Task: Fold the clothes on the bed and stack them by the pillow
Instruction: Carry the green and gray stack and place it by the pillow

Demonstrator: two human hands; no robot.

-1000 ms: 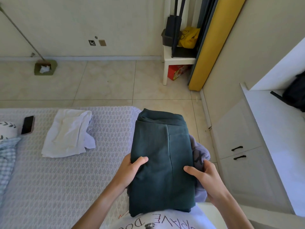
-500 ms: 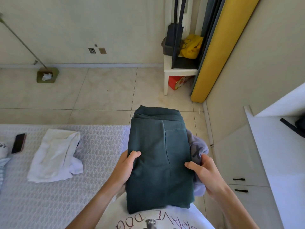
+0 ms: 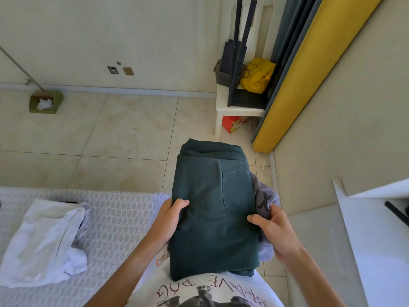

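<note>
A stack of folded clothes is lifted in front of my chest, past the bed's right end. A dark green folded garment (image 3: 212,209) lies on top. A pale lilac garment (image 3: 264,197) sticks out beneath it on the right. My left hand (image 3: 169,220) grips the stack's left edge, thumb on top. My right hand (image 3: 273,229) grips the right edge, thumb on the green cloth and fingers curled round the lilac one. A white folded garment (image 3: 44,242) lies on the bed (image 3: 115,220) at the left. No pillow is in view.
A tiled floor lies beyond the bed. A white stool (image 3: 238,111) with a yellow bag (image 3: 256,74) stands by a yellow panel (image 3: 309,72). A white cabinet (image 3: 374,229) runs along the right. A tissue box (image 3: 45,101) sits on the floor by the far wall.
The stack has risen off the bed's end and come closer to me. The view has swung right, so the phone and the patterned pillow at the left have left the frame.
</note>
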